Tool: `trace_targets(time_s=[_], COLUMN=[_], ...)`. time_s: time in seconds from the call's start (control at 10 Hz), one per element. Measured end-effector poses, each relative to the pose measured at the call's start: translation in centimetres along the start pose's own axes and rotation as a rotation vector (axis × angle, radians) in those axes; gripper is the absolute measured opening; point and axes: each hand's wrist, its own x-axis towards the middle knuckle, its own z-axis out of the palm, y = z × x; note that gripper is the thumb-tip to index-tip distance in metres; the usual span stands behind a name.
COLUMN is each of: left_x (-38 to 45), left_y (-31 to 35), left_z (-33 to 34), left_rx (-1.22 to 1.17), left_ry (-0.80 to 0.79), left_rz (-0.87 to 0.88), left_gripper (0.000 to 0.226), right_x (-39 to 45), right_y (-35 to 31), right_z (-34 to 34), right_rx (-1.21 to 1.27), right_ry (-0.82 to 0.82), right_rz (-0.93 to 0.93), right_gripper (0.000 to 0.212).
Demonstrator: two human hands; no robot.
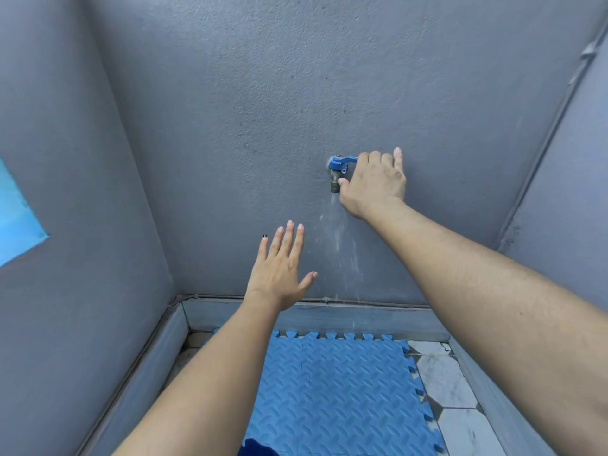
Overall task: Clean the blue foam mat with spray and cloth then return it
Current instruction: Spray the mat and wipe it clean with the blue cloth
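The blue foam mat [342, 386], with a tread pattern and puzzle edges, lies flat on the floor below me, against the base of the grey wall. On that wall sits a tap with a blue lever handle [338, 166]. My right hand [373, 182] is shut on the lever, thumb by the metal spout. Water sprays down from the spout along the wall. My left hand [283, 268] hovers open, fingers spread, to the lower left of the tap and holds nothing. No spray bottle or cloth is in sight.
Grey walls [230, 93] close in on three sides. A low grey kerb [329, 317] runs along the wall base. Pale marble-look tiles [450, 383] show to the right of the mat. A dark blue object [260, 447] peeks in at the bottom edge.
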Motion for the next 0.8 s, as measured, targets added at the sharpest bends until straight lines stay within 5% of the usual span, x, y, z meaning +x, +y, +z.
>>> trace_targets(time_s=[0.5,0.8], left_x=[-1.0,-1.6], left_y=[-1.3,-1.7], left_z=[-0.4,0.3], left_rx=[-0.005,0.004], left_ry=[-0.001,-0.017], left_rz=[-0.018,-0.014], left_gripper=[0.085,0.085], right_x=[-0.4,-1.2], right_y=[0.0,0.1], right_z=[0.1,1.8], right_rx=[-0.029,-0.033], right_ry=[0.001,0.067], right_rz=[0.009,-0.028], right_gripper=[0.066,0.090])
